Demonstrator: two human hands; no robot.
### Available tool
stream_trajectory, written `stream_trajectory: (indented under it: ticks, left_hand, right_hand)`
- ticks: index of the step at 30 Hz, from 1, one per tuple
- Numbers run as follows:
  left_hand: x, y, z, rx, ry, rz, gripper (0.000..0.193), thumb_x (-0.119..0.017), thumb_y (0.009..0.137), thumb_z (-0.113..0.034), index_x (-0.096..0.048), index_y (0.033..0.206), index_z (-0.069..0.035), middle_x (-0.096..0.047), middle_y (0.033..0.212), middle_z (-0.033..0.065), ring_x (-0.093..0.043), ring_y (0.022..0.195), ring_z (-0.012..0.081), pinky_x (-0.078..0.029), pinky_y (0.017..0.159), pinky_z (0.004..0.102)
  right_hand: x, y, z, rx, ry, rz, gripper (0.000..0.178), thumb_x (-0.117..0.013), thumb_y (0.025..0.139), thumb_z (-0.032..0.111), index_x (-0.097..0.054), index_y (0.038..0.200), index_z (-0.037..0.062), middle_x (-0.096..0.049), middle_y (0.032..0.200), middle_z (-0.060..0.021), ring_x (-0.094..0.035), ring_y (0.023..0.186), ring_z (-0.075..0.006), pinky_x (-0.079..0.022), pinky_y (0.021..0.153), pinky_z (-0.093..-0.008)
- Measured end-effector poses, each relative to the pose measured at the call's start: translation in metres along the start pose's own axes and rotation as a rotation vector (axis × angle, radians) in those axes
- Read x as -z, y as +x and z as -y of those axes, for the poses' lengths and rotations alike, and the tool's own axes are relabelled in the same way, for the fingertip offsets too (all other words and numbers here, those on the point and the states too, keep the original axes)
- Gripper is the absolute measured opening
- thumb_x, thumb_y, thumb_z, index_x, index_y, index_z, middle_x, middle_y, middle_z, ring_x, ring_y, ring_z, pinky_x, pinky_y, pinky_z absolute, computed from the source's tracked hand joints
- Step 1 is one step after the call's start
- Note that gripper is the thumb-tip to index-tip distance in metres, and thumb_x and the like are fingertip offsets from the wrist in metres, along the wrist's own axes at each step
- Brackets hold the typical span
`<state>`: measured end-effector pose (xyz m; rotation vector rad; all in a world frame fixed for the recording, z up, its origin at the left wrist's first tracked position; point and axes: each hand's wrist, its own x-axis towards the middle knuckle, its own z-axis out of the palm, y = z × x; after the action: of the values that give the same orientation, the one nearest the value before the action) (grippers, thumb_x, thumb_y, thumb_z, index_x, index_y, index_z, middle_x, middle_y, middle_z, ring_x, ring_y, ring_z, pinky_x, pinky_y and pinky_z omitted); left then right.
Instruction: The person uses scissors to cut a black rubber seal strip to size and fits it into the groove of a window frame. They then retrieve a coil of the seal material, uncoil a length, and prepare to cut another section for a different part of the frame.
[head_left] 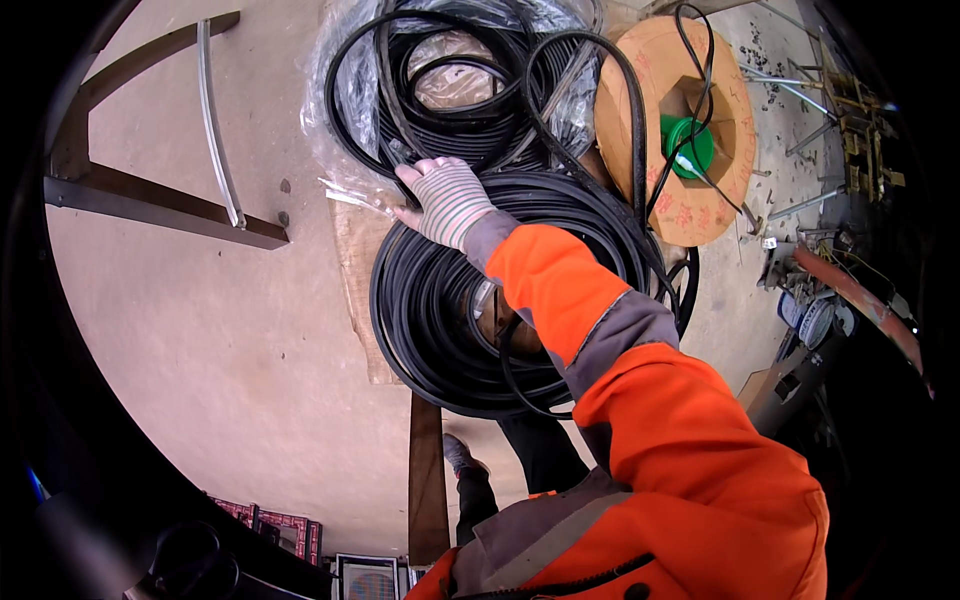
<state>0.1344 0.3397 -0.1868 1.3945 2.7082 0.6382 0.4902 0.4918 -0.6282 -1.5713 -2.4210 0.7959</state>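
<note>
My right hand (445,203), in a striped white-and-grey glove, reaches forward and to the left from an orange sleeve. Its fingers are curled over a black rubber strip (392,105) where two coils meet; the fingertips are partly hidden. Nearer to me lies a large coil of the same black strip (420,330), partly covered by my forearm. The farther coil (450,125) sits in clear plastic wrapping (340,110), with loose loops rising above it. My left hand is out of view.
To the right stands a tan spool (625,130) with a green reel (700,150) in its hollow. Brown metal beams (180,205) lie at left, one bearing a pale strip (215,130). Brown sheeting (365,300) lies under the coils. Metal clutter (815,310) fills the far right.
</note>
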Motion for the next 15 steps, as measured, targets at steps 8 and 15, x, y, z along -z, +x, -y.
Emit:
stream_trajectory:
  ticks: [8, 15]
  left_hand:
    - [0.011, -0.001, 0.011, -0.144, 0.189, -0.022, 0.046, -0.041, 0.097, -0.035, -0.066, 0.096, 0.003, -0.065, 0.096, 0.0165, -0.059, 0.081, 0.0242, -0.049, 0.072, 0.0358]
    - [-0.003, 0.002, -0.007, -0.075, 0.099, -0.026, 0.045, -0.041, 0.097, -0.035, -0.065, 0.091, 0.003, -0.065, 0.093, 0.0161, -0.058, 0.077, 0.0237, -0.049, 0.069, 0.0356]
  right_hand:
    - [0.019, 0.010, -0.030, -0.056, -0.043, 0.037, 0.030, -0.054, 0.093, 0.037, -0.066, 0.104, 0.0117, -0.067, 0.098, -0.0107, -0.064, 0.097, -0.0289, -0.047, 0.087, -0.0420]
    - [0.017, 0.017, -0.090, -0.241, -0.253, -0.078, 0.035, -0.062, 0.088, 0.041, -0.067, 0.109, 0.0137, -0.065, 0.105, -0.0093, -0.060, 0.105, -0.0277, -0.043, 0.096, -0.0412]
